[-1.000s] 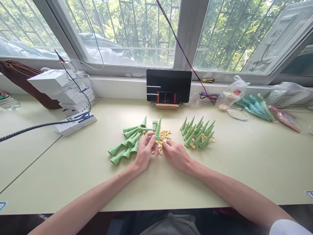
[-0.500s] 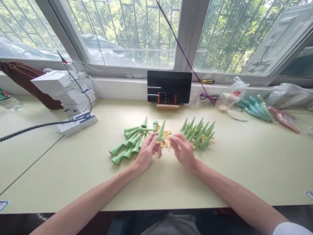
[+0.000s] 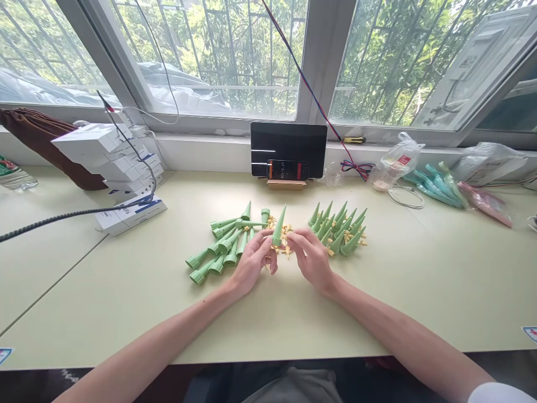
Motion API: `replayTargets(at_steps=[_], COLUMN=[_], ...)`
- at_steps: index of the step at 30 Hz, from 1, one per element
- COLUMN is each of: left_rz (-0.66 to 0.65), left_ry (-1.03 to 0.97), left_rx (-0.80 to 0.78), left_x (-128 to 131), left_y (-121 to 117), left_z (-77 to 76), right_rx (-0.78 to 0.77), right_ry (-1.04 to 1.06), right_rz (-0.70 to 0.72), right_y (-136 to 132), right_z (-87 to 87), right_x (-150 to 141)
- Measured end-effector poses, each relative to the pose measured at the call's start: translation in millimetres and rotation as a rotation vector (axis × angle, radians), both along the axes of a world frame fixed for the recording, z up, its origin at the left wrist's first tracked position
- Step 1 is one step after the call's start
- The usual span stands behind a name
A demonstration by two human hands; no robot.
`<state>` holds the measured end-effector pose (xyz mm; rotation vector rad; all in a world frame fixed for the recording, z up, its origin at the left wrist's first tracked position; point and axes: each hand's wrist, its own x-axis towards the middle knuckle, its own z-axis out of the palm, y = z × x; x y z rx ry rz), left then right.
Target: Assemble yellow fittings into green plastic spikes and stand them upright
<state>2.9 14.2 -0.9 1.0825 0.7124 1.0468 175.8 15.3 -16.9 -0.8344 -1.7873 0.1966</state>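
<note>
My left hand (image 3: 254, 260) is closed around the wide base of a green plastic cone spike (image 3: 279, 225), whose point stands up and leans slightly right. Just to its right, my right hand (image 3: 312, 258) pinches a small yellow plastic piece (image 3: 290, 234) between thumb and forefinger, largely hidden by the fingertips. Loose yellow pieces (image 3: 287, 251) lie on the table between and behind the hands. Left of my left hand is a pile of green spikes (image 3: 218, 244) lying on their sides. Beyond my right hand, several green spikes fitted with yellow pieces (image 3: 339, 226) stand grouped, points up.
A black tablet (image 3: 288, 146) and a lit phone (image 3: 287, 169) lean on a stand at the back. White boxes (image 3: 132, 215) and a dark cable (image 3: 62, 216) are on the left. Plastic bags (image 3: 396, 159) and teal packets (image 3: 434, 186) lie at the back right.
My right hand has drawn back a little to the right from the spike's base, fingers still pinched. My left hand keeps the spike, now tilted slightly right.
</note>
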Motion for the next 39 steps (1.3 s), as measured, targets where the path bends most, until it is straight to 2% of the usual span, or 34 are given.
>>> replayTargets(at_steps=[20,30,39], left_rz=[0.008,0.07,0.096], left_ry=[0.027,0.141,0.205], left_rx=[0.039,0.07,0.129], left_x=[0.1,-0.4,1.1], left_y=[-1.4,-2.1,-2.4], left_z=[2.0,3.2,4.5], right_rx=[-0.016,0.02,0.027], right_ry=[-0.02,0.003,0.03], right_rz=[-0.003,0.015,-0.048], right_y=[0.2,2.0,2.2], right_z=[0.6,-3.2,-5.0], right_x=[-0.4,1.2,-0.1])
